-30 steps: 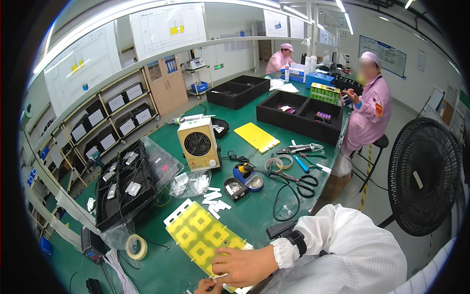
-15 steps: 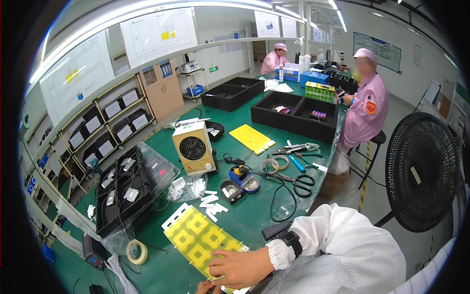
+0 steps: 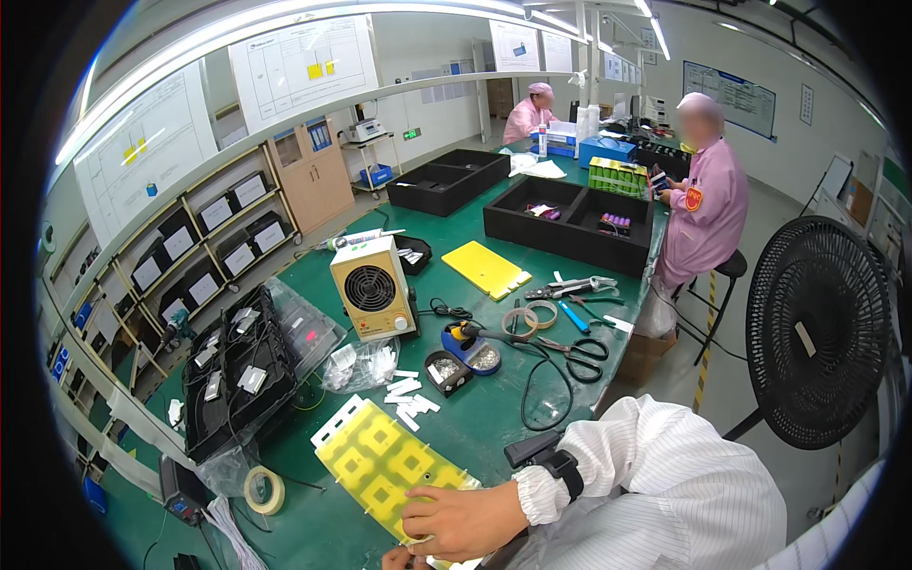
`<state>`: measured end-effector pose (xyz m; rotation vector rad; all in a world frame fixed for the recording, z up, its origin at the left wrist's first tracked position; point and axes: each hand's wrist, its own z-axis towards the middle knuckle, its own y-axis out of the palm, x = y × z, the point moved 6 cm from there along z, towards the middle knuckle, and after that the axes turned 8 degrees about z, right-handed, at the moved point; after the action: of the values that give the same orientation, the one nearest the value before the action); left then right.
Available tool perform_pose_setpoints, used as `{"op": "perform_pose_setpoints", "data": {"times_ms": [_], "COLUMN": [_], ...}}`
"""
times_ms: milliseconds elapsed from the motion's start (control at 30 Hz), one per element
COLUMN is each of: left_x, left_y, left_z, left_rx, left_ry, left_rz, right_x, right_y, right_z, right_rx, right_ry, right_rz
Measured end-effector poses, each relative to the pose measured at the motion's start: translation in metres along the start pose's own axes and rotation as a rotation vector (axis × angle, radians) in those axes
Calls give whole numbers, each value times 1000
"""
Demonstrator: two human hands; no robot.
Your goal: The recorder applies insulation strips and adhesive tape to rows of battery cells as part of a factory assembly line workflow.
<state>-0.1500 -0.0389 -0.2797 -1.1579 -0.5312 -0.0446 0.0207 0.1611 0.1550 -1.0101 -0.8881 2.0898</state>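
A flat yellow panel (image 3: 388, 456) with pale square outlines and a white notched end lies aslant on the green bench (image 3: 465, 427). Over its near part rests my right hand (image 3: 461, 521), its fingers bent and drawn together toward the panel's left edge. My left hand (image 3: 403, 560) shows only in part at the bottom of the picture, fingers close together beside the right fingertips. Anything pinched between these fingers is hidden. Loose white strips (image 3: 408, 403) lie just beyond the panel.
Past the strips stand a soldering iron holder (image 3: 472, 350) and a beige fan unit (image 3: 373, 288). Scissors (image 3: 577, 359) and tape rolls lie to the right, a black tray (image 3: 228, 380) and another tape roll (image 3: 264, 490) left. Two people in pink sit farther off; a black fan (image 3: 817, 332) stands right.
The view has shifted very slightly. My hands stay at the panel's near end with hardly any movement. The person in pink at right has turned a little.
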Motion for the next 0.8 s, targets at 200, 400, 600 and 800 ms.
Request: {"op": "perform_pose_setpoints", "data": {"times_ms": [200, 400, 600, 800], "left_x": [26, 233, 4, 225], "left_y": [-29, -226, -3, -191], "left_z": [13, 148, 5, 159], "left_rx": [107, 218, 166, 186], "left_ry": [7, -428, -4, -430], "left_rz": [72, -581, 13, -710], "right_x": [-5, 12, 5, 23], "right_y": [-9, -9, -3, -14], "right_z": [3, -22, -6, -37], "right_rx": [7, 9, -5, 26], "right_ry": [15, 66, 26, 124], "right_rz": [-1, -30, 6, -64]}}
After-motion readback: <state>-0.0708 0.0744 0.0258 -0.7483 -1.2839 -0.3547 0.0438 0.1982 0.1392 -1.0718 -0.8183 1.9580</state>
